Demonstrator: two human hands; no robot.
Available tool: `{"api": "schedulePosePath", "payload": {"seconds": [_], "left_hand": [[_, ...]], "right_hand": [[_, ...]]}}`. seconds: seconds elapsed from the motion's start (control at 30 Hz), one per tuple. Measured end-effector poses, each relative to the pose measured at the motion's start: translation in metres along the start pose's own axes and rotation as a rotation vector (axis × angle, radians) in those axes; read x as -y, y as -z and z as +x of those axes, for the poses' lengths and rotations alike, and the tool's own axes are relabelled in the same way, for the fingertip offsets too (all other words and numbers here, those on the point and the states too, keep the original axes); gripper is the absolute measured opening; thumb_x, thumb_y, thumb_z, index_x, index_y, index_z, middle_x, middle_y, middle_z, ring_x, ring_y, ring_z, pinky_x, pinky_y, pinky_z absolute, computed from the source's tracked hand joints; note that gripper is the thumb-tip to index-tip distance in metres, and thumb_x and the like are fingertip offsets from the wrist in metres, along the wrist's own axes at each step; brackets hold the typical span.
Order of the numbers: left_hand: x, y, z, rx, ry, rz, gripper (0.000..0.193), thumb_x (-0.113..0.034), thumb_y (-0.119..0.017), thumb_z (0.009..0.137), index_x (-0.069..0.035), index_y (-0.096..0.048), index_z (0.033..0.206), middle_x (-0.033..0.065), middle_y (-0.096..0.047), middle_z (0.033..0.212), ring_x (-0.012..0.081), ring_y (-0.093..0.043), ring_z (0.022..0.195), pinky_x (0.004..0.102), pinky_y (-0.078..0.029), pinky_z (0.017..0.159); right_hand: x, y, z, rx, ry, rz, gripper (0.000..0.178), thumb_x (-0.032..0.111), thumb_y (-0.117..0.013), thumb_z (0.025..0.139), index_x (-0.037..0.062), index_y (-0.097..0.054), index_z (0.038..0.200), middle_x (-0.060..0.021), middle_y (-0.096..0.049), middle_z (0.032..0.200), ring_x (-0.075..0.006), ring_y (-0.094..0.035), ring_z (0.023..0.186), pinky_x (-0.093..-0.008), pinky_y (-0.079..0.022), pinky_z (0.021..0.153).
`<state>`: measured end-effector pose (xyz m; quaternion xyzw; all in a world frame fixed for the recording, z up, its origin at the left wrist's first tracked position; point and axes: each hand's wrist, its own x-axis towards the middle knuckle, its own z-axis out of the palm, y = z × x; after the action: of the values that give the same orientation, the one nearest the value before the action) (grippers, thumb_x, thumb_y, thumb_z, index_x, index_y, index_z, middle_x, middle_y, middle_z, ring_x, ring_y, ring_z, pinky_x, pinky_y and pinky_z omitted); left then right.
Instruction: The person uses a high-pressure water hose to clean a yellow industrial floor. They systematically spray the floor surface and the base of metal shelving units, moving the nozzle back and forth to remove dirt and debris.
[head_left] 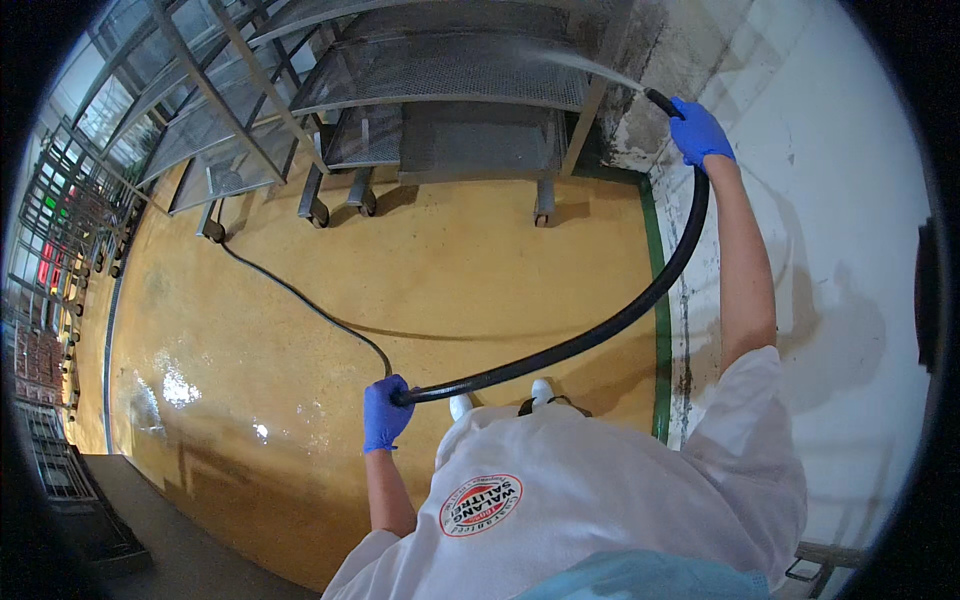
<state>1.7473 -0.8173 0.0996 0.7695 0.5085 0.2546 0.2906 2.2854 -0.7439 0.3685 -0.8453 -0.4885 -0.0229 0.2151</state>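
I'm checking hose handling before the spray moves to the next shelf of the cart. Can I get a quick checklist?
1. Right hand grips the hose near its nozzle end: ok.
2. Left hand supports the hose lower down: ok.
3. Spray reaches the wheeled metal rack: ok.
4. Hose free of kinks: ok in view.
5. Wet floor safe underfoot: cannot tell.

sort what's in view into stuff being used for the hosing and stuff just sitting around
In use:
- hose, right hand at its spraying end, left hand further back
- water jet
- wheeled mesh rack being sprayed

Just there:
- more racks along the left
- dark bench at lower left
- green floor stripe
- stained white wall
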Motion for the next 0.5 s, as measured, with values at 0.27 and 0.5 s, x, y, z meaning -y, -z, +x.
{"api": "schedulePosePath", "payload": {"seconds": [0.27,0.5], "left_hand": [[0.060,0.041,0.018,0.050,0.011,-0.047,0.025,-0.017,-0.072,0.067,-0.004,-0.051,0.060,0.0145,-0.044,0.050,0.0248,-0.038,0.043,0.0331,-0.033,0.043],[0.089,0.051,0.003,0.086,0.044,-0.102,0.024,-0.015,-0.072,0.066,-0.004,-0.052,0.061,0.0151,-0.045,0.051,0.0244,-0.039,0.043,0.0332,-0.034,0.043]], "right_hand": [[0.070,-0.012,-0.019,0.190,0.011,0.173,0.040,0.015,-0.044,0.079,0.0054,-0.056,0.116,-0.0141,-0.056,0.063,-0.0241,-0.057,0.049,-0.0349,-0.046,0.047],[0.082,-0.051,-0.021,0.301,-0.113,-0.034,0.032,0.015,-0.047,0.078,-0.0024,-0.058,0.102,-0.0170,-0.058,0.067,-0.0251,-0.058,0.050,-0.0357,-0.047,0.046]]}}
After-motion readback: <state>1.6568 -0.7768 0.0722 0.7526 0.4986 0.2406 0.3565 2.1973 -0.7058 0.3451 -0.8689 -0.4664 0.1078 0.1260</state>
